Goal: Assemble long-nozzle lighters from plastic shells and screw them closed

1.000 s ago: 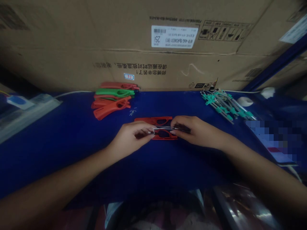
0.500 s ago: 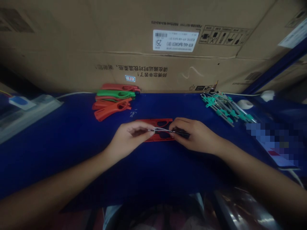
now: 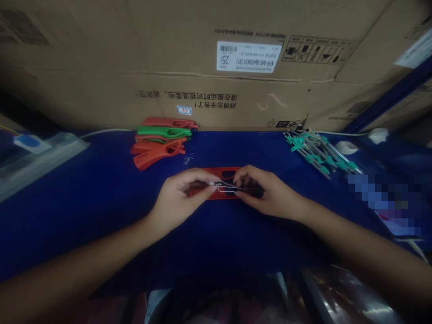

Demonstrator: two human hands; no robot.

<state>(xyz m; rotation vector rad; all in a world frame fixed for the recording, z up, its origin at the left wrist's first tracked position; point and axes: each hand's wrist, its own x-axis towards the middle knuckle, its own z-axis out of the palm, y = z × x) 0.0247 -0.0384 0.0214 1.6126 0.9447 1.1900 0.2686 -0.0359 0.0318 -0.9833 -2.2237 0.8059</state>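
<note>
Both my hands meet over a flat red plastic piece lying on the blue table. My left hand pinches the left end of a thin bent metal wire. My right hand pinches the wire's right end, with a dark part under its fingers that I cannot make out. The wire spans the small gap between the two hands, just above the red piece.
A pile of red and green plastic pieces lies at the back left. A bundle of metal rods with teal fittings lies at the back right. Large cardboard boxes wall the far edge. A white cable runs behind.
The wire's loop has closed from a wide oval to a narrower shape. Both hands stayed over the red piece and drew slightly closer together.
</note>
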